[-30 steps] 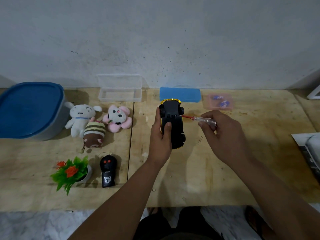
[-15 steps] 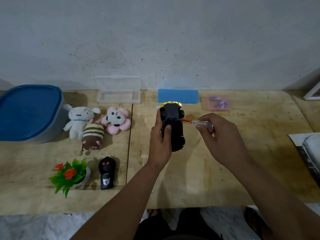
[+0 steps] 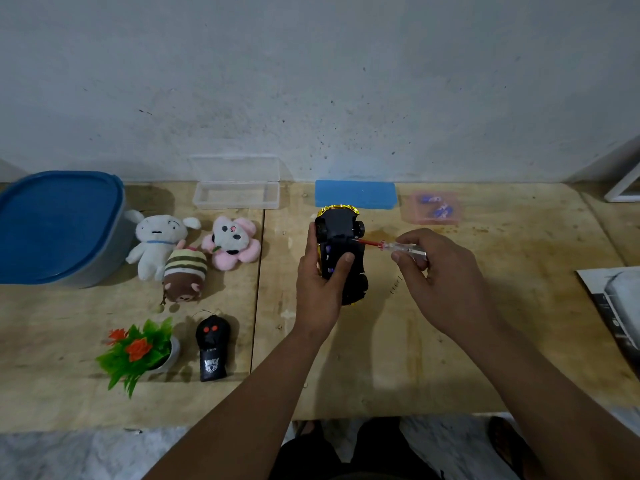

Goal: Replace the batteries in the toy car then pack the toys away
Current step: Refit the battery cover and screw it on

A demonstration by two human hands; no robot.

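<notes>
While the toy car [image 3: 341, 258] is turned belly-up, the left hand [image 3: 320, 289] grips it from the side: thumb laid over the dark underside, fingers wrapped behind the body. Likely reason: keeps the chassis steady and the battery hatch facing up. Car sits off the wooden table [image 3: 450, 358], wholly within the left hand's hold.

The right hand [image 3: 440, 271] pinches the screwdriver [image 3: 391, 245] by its clear handle, fingers curled close round it. Red shaft runs leftward from the fingertips; its tip meets the underside just beyond the left thumb. Judged: loosening the hatch screw, an early step.

Beyond the right fingers, near the wall: a small pink packet [image 3: 434, 207], contents blurred, maybe the new batteries. Blue case [image 3: 355, 194] past the car's nose.

Well left of the left hand: three plush toys [image 3: 187, 251], remote control [image 3: 211, 348], blue-lidded tub [image 3: 59, 223]. The tub looks meant for packing.

Risk, judged: tip slipping off the screw.
</notes>
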